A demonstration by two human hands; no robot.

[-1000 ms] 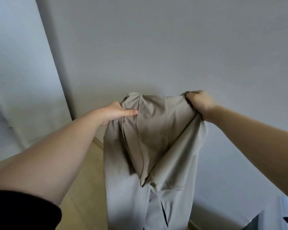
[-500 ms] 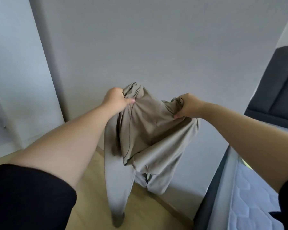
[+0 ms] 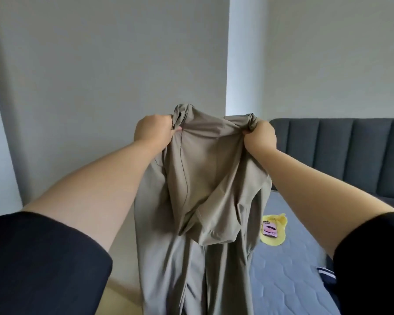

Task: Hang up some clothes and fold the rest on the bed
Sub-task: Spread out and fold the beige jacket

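Observation:
A pair of beige trousers (image 3: 203,192) hangs in front of me, held up by the waistband at chest height. My left hand (image 3: 154,130) grips the left side of the waistband in a fist. My right hand (image 3: 259,136) grips the bunched right side. The legs drop straight down and leave the frame at the bottom. The bed (image 3: 293,264), with a grey-blue quilted mattress, lies to the right behind the trousers.
A dark grey padded headboard (image 3: 341,153) runs along the right wall. A yellow garment (image 3: 273,230) with a pink print lies on the mattress. A dark garment with white stripes (image 3: 326,272) shows at the right edge. Pale wood floor (image 3: 121,298) lies lower left.
I have turned to the right, so the bed and headboard have come into view. Both hands still hold the trousers, now raised a little and spread wider apart.

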